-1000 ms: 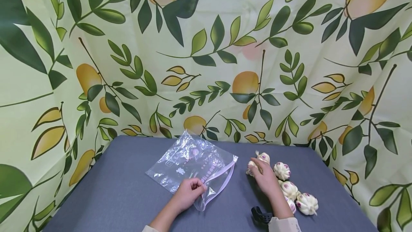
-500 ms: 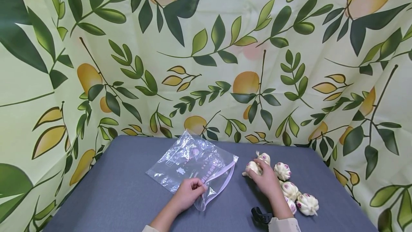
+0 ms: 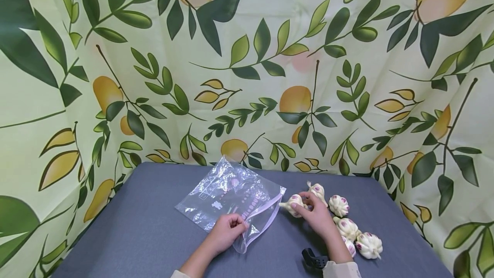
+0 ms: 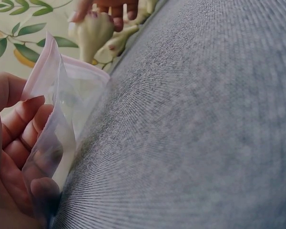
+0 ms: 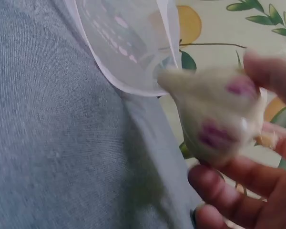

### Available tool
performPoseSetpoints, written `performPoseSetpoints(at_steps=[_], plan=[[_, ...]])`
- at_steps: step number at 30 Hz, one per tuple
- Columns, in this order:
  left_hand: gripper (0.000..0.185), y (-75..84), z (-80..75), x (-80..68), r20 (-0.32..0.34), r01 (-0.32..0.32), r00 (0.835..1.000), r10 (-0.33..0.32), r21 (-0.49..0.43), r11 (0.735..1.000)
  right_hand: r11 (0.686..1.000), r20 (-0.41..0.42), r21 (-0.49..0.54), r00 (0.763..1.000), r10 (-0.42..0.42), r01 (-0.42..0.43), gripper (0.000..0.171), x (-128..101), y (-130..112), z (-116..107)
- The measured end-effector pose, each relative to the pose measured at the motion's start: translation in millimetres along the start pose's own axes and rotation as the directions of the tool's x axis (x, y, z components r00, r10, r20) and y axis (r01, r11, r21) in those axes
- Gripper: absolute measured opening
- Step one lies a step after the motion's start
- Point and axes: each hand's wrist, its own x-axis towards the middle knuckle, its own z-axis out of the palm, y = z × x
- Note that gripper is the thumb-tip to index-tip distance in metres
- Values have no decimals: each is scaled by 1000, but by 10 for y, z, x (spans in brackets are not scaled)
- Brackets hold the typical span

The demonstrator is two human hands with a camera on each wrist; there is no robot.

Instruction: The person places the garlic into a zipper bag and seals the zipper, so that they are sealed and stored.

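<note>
Backdrop cloth (image 3: 247,55) printed with leaves and lemons fills the upper two thirds of the head frame and wraps both sides.

Desk (image 3: 154,235), grey fabric cover, occupies the lower third.

Clear zip bag (image 3: 227,196) lies flat at lower centre, its pale zip edge facing right toward the garlic. Its near corner is lifted off the desk, judged so that the mouth stays open on that side.

Loose garlic bulbs (image 3: 349,226) sit in a row at lower right, close together, apart from the bag.

Left hand (image 3: 225,233), lower centre: forearm enters from the bottom edge, fingers (image 4: 31,112) curled, pinching the bag film near the zip edge. The wrist view shows film lying across the fingertips.

Right hand (image 3: 314,213), right of the bag: forearm enters from the bottom edge, wrist angled left. Fingers (image 5: 233,183) are wrapped around one garlic bulb (image 3: 292,204), stem tip pointing left at the bag mouth. The bulb is off the desk, just beside the zip edge, not yet inside.

Small black object (image 3: 313,260) lies at the bottom edge near the right wrist; identity not clear.
</note>
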Motion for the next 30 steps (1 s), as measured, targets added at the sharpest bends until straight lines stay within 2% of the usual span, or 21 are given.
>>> performPoseSetpoints(at_steps=[7, 13, 16, 23, 30], plan=[[12, 22, 7, -5, -4, 17, 1000, -17, -15, 1000, 988, 163, 155, 986, -30, 4, 50, -21, -63, 169], [11, 5, 32, 4, -14, 26, 1000, -25, 32, 999, 984, 240, 174, 968, -81, 39, 49, -48, -112, 372], [11, 6, 34, 8, -18, 17, 1000, -16, 49, 999, 988, 237, 147, 968, -80, 46, 46, -60, -125, 451], [12, 33, 12, -7, 1, 16, 1000, -16, 24, 1000, 997, 170, 50, 983, -68, 61, 39, -97, -176, 542], [13, 26, 6, -23, 3, -16, 1000, 16, 32, 999, 989, 136, 146, 990, -30, 9, 33, -125, -224, 571]])
